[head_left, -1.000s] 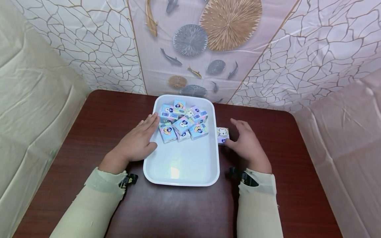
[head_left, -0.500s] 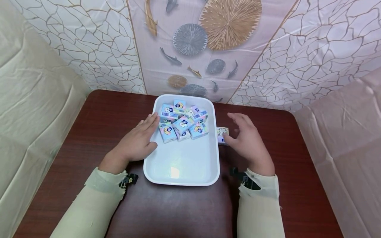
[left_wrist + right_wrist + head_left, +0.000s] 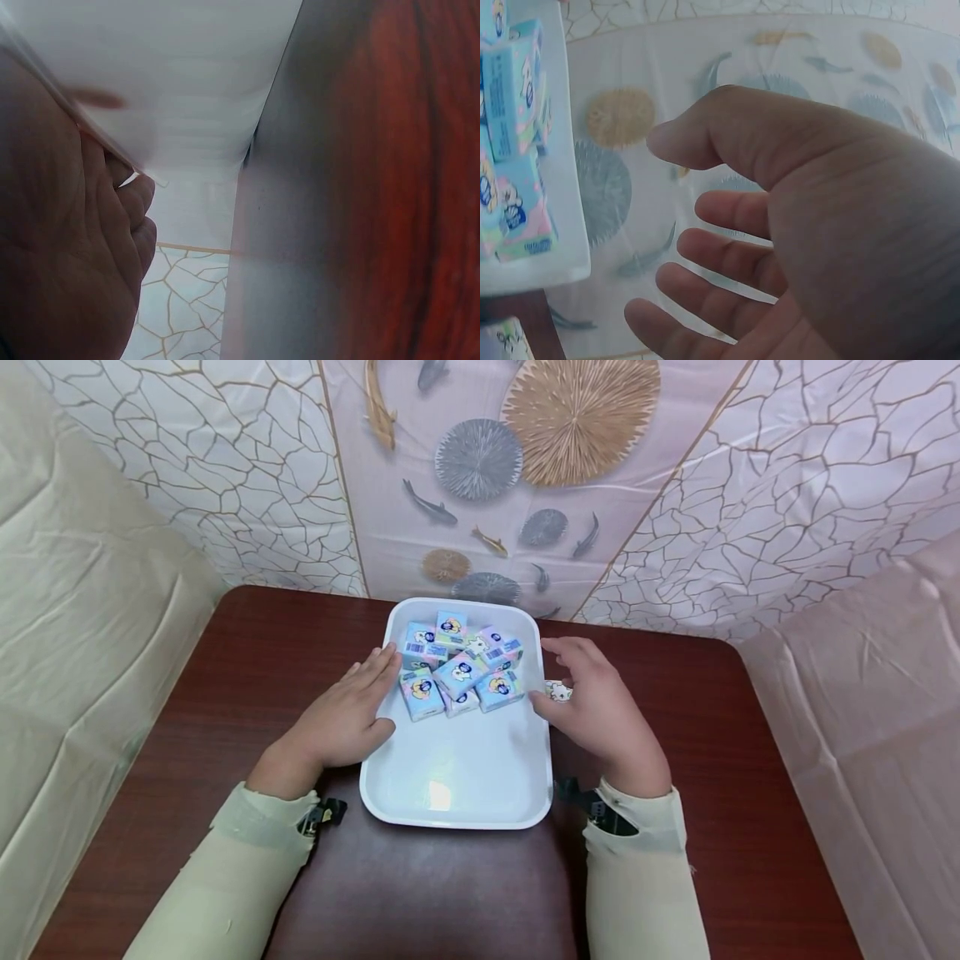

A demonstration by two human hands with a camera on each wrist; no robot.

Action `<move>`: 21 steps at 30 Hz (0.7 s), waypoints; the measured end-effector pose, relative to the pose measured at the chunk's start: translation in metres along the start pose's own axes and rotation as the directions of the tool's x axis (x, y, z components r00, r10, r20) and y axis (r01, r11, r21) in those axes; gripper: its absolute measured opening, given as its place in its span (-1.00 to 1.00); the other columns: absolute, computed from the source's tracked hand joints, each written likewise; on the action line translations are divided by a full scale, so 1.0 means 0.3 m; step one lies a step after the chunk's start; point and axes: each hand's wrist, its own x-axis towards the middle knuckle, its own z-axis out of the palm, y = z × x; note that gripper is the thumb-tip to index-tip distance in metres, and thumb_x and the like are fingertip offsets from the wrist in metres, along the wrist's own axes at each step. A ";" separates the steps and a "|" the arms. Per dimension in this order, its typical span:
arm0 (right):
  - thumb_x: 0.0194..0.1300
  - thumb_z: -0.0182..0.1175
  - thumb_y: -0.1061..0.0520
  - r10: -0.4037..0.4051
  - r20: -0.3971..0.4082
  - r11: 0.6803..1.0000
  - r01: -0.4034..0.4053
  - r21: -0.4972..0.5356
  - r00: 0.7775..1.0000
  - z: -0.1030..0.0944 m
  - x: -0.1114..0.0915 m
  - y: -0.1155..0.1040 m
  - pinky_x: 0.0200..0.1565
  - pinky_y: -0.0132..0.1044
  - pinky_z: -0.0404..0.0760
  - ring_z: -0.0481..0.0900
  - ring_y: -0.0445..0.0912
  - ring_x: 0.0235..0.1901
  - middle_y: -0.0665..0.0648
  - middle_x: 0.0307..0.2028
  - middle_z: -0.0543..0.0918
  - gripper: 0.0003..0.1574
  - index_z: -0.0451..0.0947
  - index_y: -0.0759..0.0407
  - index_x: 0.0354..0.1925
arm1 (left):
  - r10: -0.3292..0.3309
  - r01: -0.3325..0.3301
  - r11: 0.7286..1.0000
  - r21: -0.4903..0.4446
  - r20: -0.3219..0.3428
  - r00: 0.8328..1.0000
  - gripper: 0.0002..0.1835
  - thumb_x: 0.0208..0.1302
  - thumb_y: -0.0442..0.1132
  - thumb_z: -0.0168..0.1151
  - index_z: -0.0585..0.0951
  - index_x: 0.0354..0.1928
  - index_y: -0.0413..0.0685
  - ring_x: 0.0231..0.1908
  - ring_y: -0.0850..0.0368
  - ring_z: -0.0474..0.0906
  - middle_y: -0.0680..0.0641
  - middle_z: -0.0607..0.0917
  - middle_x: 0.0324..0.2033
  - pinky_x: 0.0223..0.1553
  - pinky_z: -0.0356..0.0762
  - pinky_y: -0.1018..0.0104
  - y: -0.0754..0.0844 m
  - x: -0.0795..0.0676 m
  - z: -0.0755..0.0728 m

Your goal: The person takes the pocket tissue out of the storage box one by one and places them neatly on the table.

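Observation:
A white tray (image 3: pixel 465 768) lies on the dark wooden table, with a heap of small blue and pink cartoon-printed packs (image 3: pixel 461 672) at its far end. My left hand (image 3: pixel 341 714) rests along the tray's left rim, fingers straight and thumb over the inside. In the left wrist view its fingers (image 3: pixel 112 202) lie against the tray's edge. My right hand (image 3: pixel 600 706) hovers at the right rim, thumb and fingers spread; the right wrist view shows nothing between them. A single pack (image 3: pixel 559 690) lies on the table just outside the rim, mostly hidden beneath that hand.
The reddish-brown table (image 3: pixel 720 760) extends past both sides of the tray. A patterned cloth backdrop (image 3: pixel 480 460) hangs behind the table's far edge, and pale cloth (image 3: pixel 82 610) drapes either side. Dark wrist-worn devices (image 3: pixel 611 817) sit at both cuffs.
My right hand first lifted slightly beside the single pack, then moved left over it to the tray's rim, covering most of the pack. My left hand and the tray have stayed put.

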 end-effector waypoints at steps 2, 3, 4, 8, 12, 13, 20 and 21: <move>0.38 0.55 0.09 0.004 0.012 1.000 -0.005 0.003 1.000 0.003 0.011 -0.015 0.31 0.20 0.78 0.60 0.22 0.40 0.25 0.53 0.49 -0.08 0.48 0.20 0.60 | 0.001 -0.001 1.000 -0.001 -0.004 1.000 -0.01 0.56 -0.04 0.07 -0.15 0.86 -0.01 0.86 -0.08 -0.32 0.04 -0.25 0.87 0.83 -0.13 -0.24 0.001 0.000 0.000; 0.38 0.55 0.10 0.006 0.019 1.000 -0.006 0.001 1.000 0.004 0.017 -0.021 0.31 0.18 0.79 0.61 0.21 0.38 0.24 0.52 0.49 -0.07 0.47 0.20 0.60 | 0.003 -0.003 1.000 0.000 -0.004 1.000 -0.01 0.56 -0.04 0.07 -0.15 0.86 -0.01 0.86 -0.09 -0.32 0.03 -0.25 0.87 0.82 -0.13 -0.25 0.000 0.000 0.001; 0.38 0.55 0.09 0.008 0.026 1.000 -0.008 -0.001 1.000 0.005 0.022 -0.028 0.30 0.16 0.79 0.63 0.20 0.36 0.24 0.52 0.49 -0.07 0.47 0.20 0.61 | 0.001 -0.001 1.000 -0.001 -0.004 1.000 -0.01 0.56 -0.04 0.07 -0.15 0.86 -0.01 0.86 -0.08 -0.32 0.04 -0.25 0.87 0.83 -0.13 -0.24 0.001 0.000 0.001; 0.40 0.54 0.06 0.023 0.056 1.000 -0.022 -0.021 0.998 0.011 0.041 -0.051 0.27 0.13 0.81 0.68 0.16 0.24 0.23 0.54 0.49 -0.05 0.45 0.19 0.63 | 0.001 -0.001 1.000 -0.004 -0.005 1.000 -0.02 0.56 -0.04 0.07 -0.14 0.86 -0.02 0.86 -0.08 -0.32 0.03 -0.23 0.87 0.83 -0.14 -0.24 0.003 -0.001 0.000; 0.39 0.54 0.02 0.041 0.085 0.999 -0.038 -0.034 0.996 0.020 0.056 -0.073 0.23 0.13 0.82 0.69 0.17 0.19 0.23 0.55 0.48 -0.04 0.45 0.19 0.63 | 0.003 -0.003 1.000 -0.008 -0.002 1.000 -0.01 0.56 -0.04 0.08 -0.14 0.86 -0.03 0.86 -0.08 -0.32 0.01 -0.23 0.87 0.83 -0.14 -0.23 0.003 0.001 -0.001; 0.39 0.55 0.01 0.043 0.091 0.999 -0.040 -0.035 0.995 0.023 0.060 -0.079 0.23 0.12 0.83 0.69 0.17 0.19 0.23 0.55 0.48 -0.03 0.45 0.19 0.63 | 0.004 -0.004 1.000 -0.006 0.000 1.000 -0.01 0.56 -0.04 0.08 -0.15 0.86 -0.03 0.86 -0.08 -0.33 0.01 -0.23 0.87 0.83 -0.14 -0.23 0.003 0.001 -0.002; 0.37 0.57 -0.02 0.044 0.135 0.998 -0.039 -0.041 0.990 0.056 0.097 -0.111 0.31 0.12 0.78 0.64 0.15 0.31 0.25 0.56 0.48 -0.01 0.46 0.20 0.62 | 0.002 -0.002 1.000 0.002 0.009 1.000 -0.02 0.57 -0.05 0.06 -0.16 0.86 -0.04 0.86 -0.09 -0.34 0.00 -0.24 0.87 0.83 -0.15 -0.24 0.005 0.000 -0.005; 0.37 0.57 -0.03 0.045 0.141 0.998 -0.039 -0.048 0.989 0.063 0.104 -0.115 0.33 0.11 0.77 0.63 0.15 0.32 0.25 0.56 0.49 -0.01 0.47 0.19 0.62 | 0.002 -0.002 1.000 0.003 0.009 1.000 -0.02 0.57 -0.05 0.06 -0.16 0.86 -0.04 0.86 -0.09 -0.33 0.00 -0.24 0.87 0.83 -0.15 -0.24 0.004 0.000 -0.005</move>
